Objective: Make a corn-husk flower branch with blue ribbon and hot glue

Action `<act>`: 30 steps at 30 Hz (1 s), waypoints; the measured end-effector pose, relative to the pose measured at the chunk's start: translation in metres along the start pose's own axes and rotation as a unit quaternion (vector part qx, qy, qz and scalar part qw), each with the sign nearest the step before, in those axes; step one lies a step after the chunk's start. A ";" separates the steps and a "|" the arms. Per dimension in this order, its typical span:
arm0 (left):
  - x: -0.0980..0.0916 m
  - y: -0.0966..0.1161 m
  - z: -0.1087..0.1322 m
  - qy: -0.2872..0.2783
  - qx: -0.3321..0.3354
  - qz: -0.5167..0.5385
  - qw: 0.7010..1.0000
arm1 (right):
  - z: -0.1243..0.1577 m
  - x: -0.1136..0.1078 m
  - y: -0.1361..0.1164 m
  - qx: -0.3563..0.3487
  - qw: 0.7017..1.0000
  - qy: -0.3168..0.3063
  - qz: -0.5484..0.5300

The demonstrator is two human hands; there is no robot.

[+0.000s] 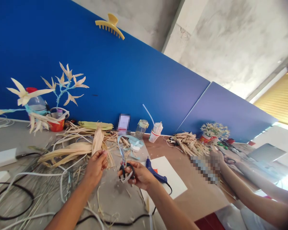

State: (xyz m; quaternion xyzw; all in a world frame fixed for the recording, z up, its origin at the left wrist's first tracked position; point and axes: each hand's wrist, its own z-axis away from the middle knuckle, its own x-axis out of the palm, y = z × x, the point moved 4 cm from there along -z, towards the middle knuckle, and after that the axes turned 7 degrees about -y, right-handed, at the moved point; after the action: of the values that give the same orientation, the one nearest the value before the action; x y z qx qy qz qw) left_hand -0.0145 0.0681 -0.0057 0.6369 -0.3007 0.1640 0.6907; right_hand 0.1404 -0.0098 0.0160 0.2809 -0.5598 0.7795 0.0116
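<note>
The left hand (99, 163) is closed, thumb and fingertips pinching the lower end of a dry corn husk (98, 140), whose long axis stands nearly upright in view, leading away from the fingers. The right hand (141, 176) is curled around the black handles of the scissors (123, 159), held over the table (120, 199) between the husk and a blue glue gun (156, 172). Their blades point away from the person, toward the blue partition (134, 80), leaning slightly left.

Scissor blades (122, 152) blurred, tips indistinct
</note>
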 end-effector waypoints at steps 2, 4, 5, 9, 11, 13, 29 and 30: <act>-0.001 0.000 0.000 0.001 0.008 -0.016 1.000 | -0.005 0.004 0.001 -0.019 1.000 0.012 -0.004; -0.001 0.001 0.000 0.007 0.017 -0.035 0.999 | -0.011 0.007 0.003 -0.032 0.999 0.023 0.022; -0.001 0.002 0.001 0.011 0.022 -0.047 0.999 | -0.014 0.008 0.004 -0.039 0.998 0.032 0.045; 0.003 0.005 0.004 0.027 0.039 -0.086 0.995 | -0.024 0.016 0.004 -0.072 0.987 0.077 0.125; 0.003 0.007 0.004 0.040 0.046 -0.081 0.995 | -0.027 0.020 0.003 -0.092 0.983 0.075 0.137; 0.001 0.010 0.003 0.062 0.063 -0.066 0.994 | -0.028 0.022 0.005 -0.105 0.983 0.060 0.140; 0.001 -0.009 0.009 0.047 0.025 -0.195 0.979 | -0.036 0.013 0.013 -0.113 0.980 0.048 0.157; 0.001 -0.010 0.009 0.047 0.024 -0.199 0.979 | -0.036 0.012 0.013 -0.111 0.980 0.052 0.154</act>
State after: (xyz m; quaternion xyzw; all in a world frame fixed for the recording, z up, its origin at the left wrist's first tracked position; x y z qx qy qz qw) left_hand -0.0096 0.0583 -0.0128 0.6923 -0.1307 0.0603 0.7071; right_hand 0.1104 0.0131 0.0026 0.1480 -0.6781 0.7183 -0.0482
